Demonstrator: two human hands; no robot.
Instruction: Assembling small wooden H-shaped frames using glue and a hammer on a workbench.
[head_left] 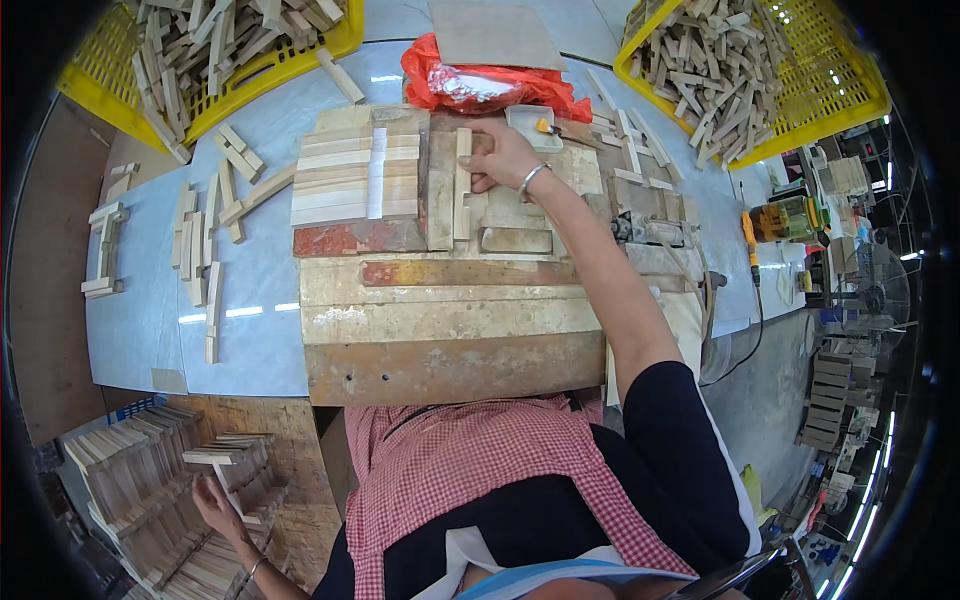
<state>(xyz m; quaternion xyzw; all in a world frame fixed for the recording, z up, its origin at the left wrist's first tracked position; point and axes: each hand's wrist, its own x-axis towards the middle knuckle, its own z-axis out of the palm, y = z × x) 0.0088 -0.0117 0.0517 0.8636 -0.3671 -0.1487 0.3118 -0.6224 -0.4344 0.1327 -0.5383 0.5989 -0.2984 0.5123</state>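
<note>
My right hand (pixel 502 158) reaches over the wooden work board and grips a short notched wood strip (pixel 462 185), its fingers closed at the strip's right edge. The strip stands lengthwise against a worn wooden guide (pixel 440 210). Left of it, several pale wood strips (pixel 340 178) lie side by side in a row, crossed by a white band (pixel 377 175). Low on the left, my left hand (pixel 215 508) is beside a stack of wood strips (pixel 238 450). Its fingers are small and partly hidden, so whether it grips one is unclear.
Yellow baskets (pixel 270 62) (pixel 820 125) heaped with wood pieces stand at the far left and far right. Behind the board lies a red plastic bag (pixel 425 75) under a flat panel (pixel 495 35). Loose strips (pixel 213 310) lie on the left tabletop. A metal clamp (pixel 655 230) sits at right.
</note>
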